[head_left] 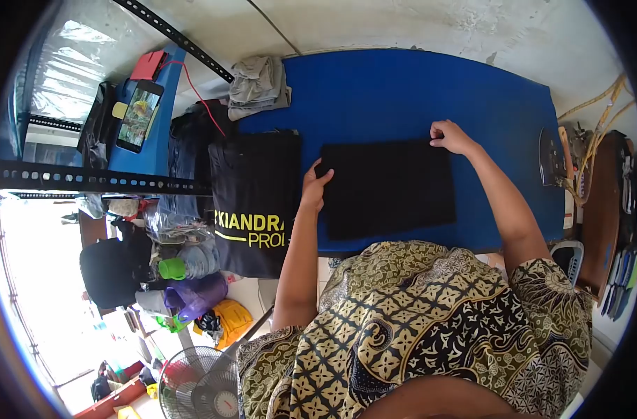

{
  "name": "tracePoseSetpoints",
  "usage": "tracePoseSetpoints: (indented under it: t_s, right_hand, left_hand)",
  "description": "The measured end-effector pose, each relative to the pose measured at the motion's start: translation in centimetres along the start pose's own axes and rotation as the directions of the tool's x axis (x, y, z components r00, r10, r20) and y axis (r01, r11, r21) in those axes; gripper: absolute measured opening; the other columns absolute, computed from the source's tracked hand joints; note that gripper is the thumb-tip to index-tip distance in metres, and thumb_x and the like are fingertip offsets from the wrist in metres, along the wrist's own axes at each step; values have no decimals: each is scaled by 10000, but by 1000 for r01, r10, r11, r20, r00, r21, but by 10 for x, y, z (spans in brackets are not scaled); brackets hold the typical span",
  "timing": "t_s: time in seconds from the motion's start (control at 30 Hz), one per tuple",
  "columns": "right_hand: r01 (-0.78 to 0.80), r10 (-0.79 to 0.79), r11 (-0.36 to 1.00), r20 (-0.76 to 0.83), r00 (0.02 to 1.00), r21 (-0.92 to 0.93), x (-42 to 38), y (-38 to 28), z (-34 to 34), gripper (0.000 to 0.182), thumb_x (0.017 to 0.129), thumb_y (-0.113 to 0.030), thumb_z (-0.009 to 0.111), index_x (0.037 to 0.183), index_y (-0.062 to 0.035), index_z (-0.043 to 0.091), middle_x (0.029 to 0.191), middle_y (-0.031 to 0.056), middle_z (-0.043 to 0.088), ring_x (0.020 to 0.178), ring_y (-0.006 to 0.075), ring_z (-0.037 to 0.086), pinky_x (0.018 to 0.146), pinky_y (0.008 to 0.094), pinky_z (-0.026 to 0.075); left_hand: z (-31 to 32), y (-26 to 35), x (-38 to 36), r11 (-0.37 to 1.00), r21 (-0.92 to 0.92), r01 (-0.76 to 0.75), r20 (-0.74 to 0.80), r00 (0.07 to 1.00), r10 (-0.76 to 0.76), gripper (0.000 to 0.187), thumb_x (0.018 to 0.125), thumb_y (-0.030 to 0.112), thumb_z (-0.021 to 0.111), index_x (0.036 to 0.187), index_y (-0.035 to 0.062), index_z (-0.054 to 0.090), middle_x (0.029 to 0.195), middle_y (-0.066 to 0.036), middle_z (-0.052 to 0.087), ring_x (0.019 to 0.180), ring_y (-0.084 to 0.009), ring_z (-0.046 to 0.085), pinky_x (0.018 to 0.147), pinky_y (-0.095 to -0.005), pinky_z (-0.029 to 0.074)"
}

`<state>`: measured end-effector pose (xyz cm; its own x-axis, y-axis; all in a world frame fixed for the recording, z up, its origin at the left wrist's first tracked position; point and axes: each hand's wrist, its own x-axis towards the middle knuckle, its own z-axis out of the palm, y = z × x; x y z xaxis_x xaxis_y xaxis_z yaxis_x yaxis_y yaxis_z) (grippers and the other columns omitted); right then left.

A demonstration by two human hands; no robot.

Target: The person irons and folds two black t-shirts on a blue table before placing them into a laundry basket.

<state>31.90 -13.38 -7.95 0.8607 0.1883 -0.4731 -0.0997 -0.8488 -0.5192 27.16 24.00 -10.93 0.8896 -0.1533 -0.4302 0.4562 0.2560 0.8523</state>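
Observation:
A black folded cloth [388, 188] lies flat as a rectangle on the blue-covered table [402, 91]. My left hand [316, 187] grips its left edge near the upper corner, thumb on top and the other fingers partly hidden at the edge. At the upper right corner, my right hand [450, 137] has its fingers curled and pinched on the cloth's edge. Just left of my left hand, a black cloth item with yellow lettering [255, 188] hangs over the table's front edge.
Grey folded clothes [257, 84] are stacked at the back left. An iron [546, 157] stands at the table's right end. On the left, a metal shelf [102, 179] holds a phone [140, 116] with a red cable. A fan [203, 387] stands at lower left.

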Motion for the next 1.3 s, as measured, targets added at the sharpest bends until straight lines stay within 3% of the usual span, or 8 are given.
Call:
tracePoseSetpoints:
  t_s: [0.1, 0.17, 0.3, 0.53, 0.73, 0.93, 1.07, 1.3]
  right_hand:
    - [40, -58, 993, -154, 986, -114, -20, -14, 1, 277, 700, -132, 705, 872, -42, 507, 940, 100, 536, 891, 266, 493, 785, 416, 393]
    - [173, -308, 929, -425, 851, -327, -38, -39, 16, 311, 684, -142, 724, 889, -50, 509, 920, 111, 523, 802, 248, 521, 744, 378, 412]
    - [45, -124, 730, 68, 990, 682, -81, -115, 83, 836, 672, -409, 740, 1246, 56, 349, 1184, 208, 495, 934, 240, 599, 822, 359, 460]
    - [17, 154, 257, -59, 986, 966, -139, -73, 19, 533, 673, -96, 615, 1155, 44, 432, 875, 82, 577, 842, 158, 554, 735, 290, 450]
    - [34, 298, 875, -593, 748, 482, -221, 142, -76, 532, 674, -93, 589, 1169, 41, 445, 1037, 147, 565, 932, 223, 552, 804, 337, 434]
    - [-480, 110, 866, -886, 450, -137, -240, 214, -32, 455, 721, -69, 608, 1143, -9, 450, 1096, 200, 522, 1002, 362, 502, 884, 411, 386]
    - [-227, -24, 913, -600, 800, -339, -245, 182, 31, 480, 823, -215, 535, 1253, -54, 393, 1312, 123, 388, 1208, 297, 359, 956, 438, 323]
    - [-339, 466, 881, -737, 490, 331, -236, 244, 47, 426, 799, -256, 582, 1172, -84, 468, 1197, 147, 495, 1061, 348, 494, 852, 423, 417]
  left_hand:
    - [-10, -8, 8, 991, 133, 24, -95, 995, -11, 397, 836, 194, 590, 1155, -18, 485, 1077, -154, 575, 981, -240, 568, 803, -357, 477]
    - [-9, -1, 3, 329, 916, -227, 81, 911, 404, 381, 808, 157, 598, 1121, -33, 491, 984, -236, 592, 927, -332, 583, 739, -385, 488]
    - [69, 49, -26, 406, 892, -200, 126, 972, 200, 334, 774, 139, 612, 1042, -44, 533, 907, -256, 589, 843, -384, 586, 691, -371, 479]
    - [200, 90, -47, 495, 606, -623, 527, 780, 337, 206, 850, 93, 514, 1016, -29, 505, 893, -217, 585, 858, -358, 581, 733, -379, 463]
    - [230, 33, -45, 436, 608, -664, 481, 744, 463, 196, 829, 96, 550, 981, -20, 509, 964, -180, 562, 895, -335, 563, 757, -380, 454]
    - [259, -68, -55, -73, 676, -733, 733, 658, 174, 387, 756, 100, 582, 1117, 28, 462, 1207, -138, 446, 1165, -281, 414, 961, -431, 342]
    - [272, -98, -54, -265, 667, -697, 735, 674, 78, 538, 692, 34, 581, 1207, 25, 426, 1291, -146, 384, 1229, -288, 351, 1005, -446, 306]
    - [265, -126, -58, -354, 689, -633, 695, 715, 74, 581, 699, -38, 501, 1263, 19, 374, 1380, -165, 278, 1306, -288, 233, 1037, -469, 243]
